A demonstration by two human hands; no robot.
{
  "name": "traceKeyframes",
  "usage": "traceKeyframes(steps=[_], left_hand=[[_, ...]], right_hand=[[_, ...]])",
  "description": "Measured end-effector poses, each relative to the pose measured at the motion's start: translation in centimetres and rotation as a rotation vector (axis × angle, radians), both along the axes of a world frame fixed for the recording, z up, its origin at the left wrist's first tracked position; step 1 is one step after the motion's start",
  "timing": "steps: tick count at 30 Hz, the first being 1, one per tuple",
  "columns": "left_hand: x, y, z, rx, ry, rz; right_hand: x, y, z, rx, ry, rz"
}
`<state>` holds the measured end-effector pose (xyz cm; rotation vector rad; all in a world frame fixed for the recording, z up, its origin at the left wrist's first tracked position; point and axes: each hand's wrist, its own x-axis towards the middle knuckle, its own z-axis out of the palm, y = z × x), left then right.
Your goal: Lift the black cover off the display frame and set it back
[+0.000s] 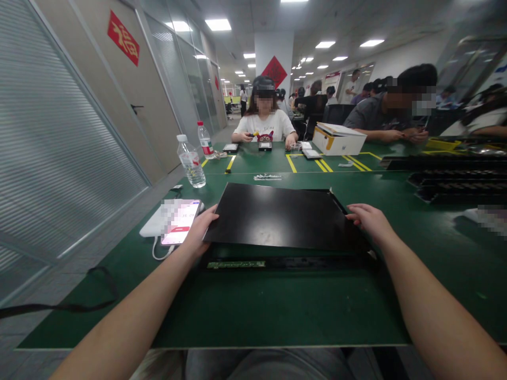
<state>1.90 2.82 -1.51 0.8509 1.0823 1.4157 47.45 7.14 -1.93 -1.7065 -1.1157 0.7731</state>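
A flat, glossy black panel [273, 216] is tilted over a black frame [312, 263] on the green table. My left hand [204, 227] grips the panel's left edge, thumb on top and the other fingers mostly hidden beneath it. On the opposite side, my right hand [368, 220] has its fingers curled at the frame's right side rail, beside the panel's edge. Along the near rail of the frame lies a narrow green circuit board [236, 264]. The panel covers most of the frame's inside.
Left of the panel, a lit phone [182, 224] rests on a white box with a white cable. Two water bottles [192, 162] stand behind it. Black rails [435, 179] lie at the right. Across the green table [277, 316], a person sits near a white carton [339, 141].
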Motion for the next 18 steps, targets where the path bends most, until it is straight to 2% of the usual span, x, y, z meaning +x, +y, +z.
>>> traceKeyframes(steps=[9, 18], left_hand=[[0.3, -0.28, 0.59, -0.017, 0.032, -0.01], [0.56, -0.28, 0.45, -0.012, 0.134, -0.004]], right_hand=[[0.7, 0.49, -0.91, 0.005, -0.232, 0.034], [-0.02, 0.1, -0.3, -0.045, -0.57, 0.046]])
